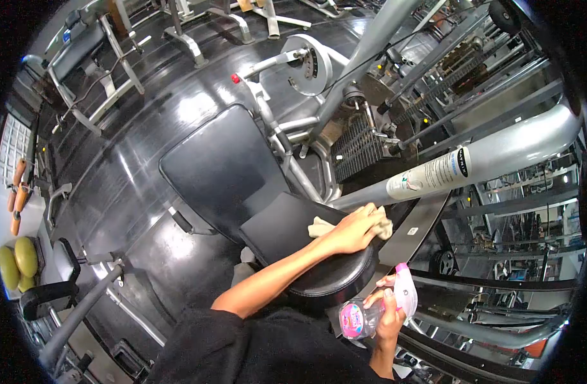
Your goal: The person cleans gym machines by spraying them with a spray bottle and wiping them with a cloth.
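Left hand bunched over the cloth on the black seat, right hand wrapped round the spray bottle!
Here's the left hand [356, 232], fingers curled, pressing the cloth [382, 225] onto the rounded end of the black seat [287, 227], cloth poking out both sides, lying crosswise; the right hand [388, 315] grips the clear spray bottle [362, 319], base toward lower left, pink nozzle toward the top of the view, fill level impossible to tell. Just past the cloth, a dark flat panel [413, 230] and the thick silver tube [498, 153] block the far side; further out, the black backrest [226, 166], weight stack [360, 153] and round plate [309, 65].
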`<state>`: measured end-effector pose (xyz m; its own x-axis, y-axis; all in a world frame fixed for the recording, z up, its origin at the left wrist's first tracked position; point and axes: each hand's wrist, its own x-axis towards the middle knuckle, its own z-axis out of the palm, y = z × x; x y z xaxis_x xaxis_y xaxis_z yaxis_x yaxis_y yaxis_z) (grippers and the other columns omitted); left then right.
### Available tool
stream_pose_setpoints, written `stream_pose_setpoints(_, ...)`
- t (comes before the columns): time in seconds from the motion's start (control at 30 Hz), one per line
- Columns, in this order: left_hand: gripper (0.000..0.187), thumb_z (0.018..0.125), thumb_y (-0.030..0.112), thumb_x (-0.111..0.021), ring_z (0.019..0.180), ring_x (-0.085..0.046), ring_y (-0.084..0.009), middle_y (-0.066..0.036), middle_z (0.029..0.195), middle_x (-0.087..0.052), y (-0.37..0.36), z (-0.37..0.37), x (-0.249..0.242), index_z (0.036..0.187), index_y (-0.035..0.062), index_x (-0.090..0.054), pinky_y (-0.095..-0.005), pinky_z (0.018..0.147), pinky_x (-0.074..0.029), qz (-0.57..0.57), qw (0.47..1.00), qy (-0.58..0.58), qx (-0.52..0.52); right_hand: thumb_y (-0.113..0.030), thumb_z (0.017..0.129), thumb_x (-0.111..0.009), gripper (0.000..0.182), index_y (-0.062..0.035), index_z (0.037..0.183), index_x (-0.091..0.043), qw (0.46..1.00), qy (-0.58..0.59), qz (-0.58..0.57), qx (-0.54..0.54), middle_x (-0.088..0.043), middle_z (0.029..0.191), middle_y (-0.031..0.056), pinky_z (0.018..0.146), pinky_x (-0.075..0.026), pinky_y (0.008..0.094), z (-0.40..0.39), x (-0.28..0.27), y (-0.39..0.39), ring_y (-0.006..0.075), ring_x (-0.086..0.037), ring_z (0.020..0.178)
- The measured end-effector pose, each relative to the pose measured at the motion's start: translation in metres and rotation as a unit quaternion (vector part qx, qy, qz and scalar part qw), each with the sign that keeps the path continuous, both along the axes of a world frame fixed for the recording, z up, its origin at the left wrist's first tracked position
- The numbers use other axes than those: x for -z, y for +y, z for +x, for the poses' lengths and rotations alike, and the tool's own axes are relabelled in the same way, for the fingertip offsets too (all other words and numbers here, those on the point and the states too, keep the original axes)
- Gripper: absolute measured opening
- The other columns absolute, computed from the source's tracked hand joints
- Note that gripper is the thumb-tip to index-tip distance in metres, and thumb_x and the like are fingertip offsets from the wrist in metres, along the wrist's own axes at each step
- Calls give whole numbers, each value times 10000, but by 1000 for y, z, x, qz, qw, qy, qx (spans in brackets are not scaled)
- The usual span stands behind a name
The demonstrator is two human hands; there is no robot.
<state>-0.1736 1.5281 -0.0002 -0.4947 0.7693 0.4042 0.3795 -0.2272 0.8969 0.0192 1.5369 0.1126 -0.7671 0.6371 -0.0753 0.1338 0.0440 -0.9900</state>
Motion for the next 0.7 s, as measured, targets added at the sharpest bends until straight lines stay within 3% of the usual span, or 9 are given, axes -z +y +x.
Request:
stream_pose_setpoints(0.03,193,872,73,-538,972,-519,-347,-152,1004,-508,5,-3,1,1056,46,-591,-437,855,-429,-22,1000,-21,2,-160,947,-495,314,34,1184,-427,1000,0,1,1,-547,986,143,582,-524,343,0,0,-3,186,-587,546)
stream_pose_setpoints(0.1,171,858,69,-545,965,-512,-344,-149,1011,-501,-11,1,-6,1015,50,-609,-443,837,-430,-8,1000,-7,16,-29,928,-482,270,37,1182,-418,1000,12,-10,13,-540,998,152,566,-520,315,0,-1,-6,186,-601,596)
stream_pose_setpoints(0.2,215,850,69,-542,981,-495,-360,-172,1025,-471,-56,18,-14,1060,42,-578,-450,831,-426,6,999,6,39,-16,913,-501,305,36,1201,-413,1000,12,-9,18,-530,1002,148,556,-525,304,2,1,-11,187,-597,601)
stream_pose_setpoints(0.3,366,723,46,-601,909,-509,-359,-172,1019,-482,-113,43,-13,1086,45,-552,-454,776,-422,30,997,75,13,-14,899,-517,304,40,1183,-427,999,18,-10,32,-527,1003,145,556,-532,299,-1,-2,-15,182,-594,605)
stream_pose_setpoints(0.37,390,695,45,-613,886,-499,-333,-152,1030,-491,-146,43,-22,1081,63,-564,-441,756,-407,-15,991,84,99,-2,887,-532,272,39,1144,-452,999,0,11,37,-542,984,141,558,-528,291,-5,-5,-17,170,-593,603)
stream_pose_setpoints(0.57,417,703,9,-591,938,-468,-345,-162,1027,-457,-102,30,-6,1112,82,-555,-450,757,-390,11,994,94,60,-5,881,-558,262,42,1123,-471,999,-10,35,19,-583,936,132,555,-514,273,-17,-13,-22,154,-595,583)
stream_pose_setpoints(0.7,389,765,9,-571,994,-473,-381,-195,1087,-467,-45,6,10,1151,41,-537,-456,843,-398,24,997,69,5,9,879,-543,259,45,1124,-468,999,-13,42,27,-587,941,135,556,-514,275,-16,-12,-24,155,-595,573)
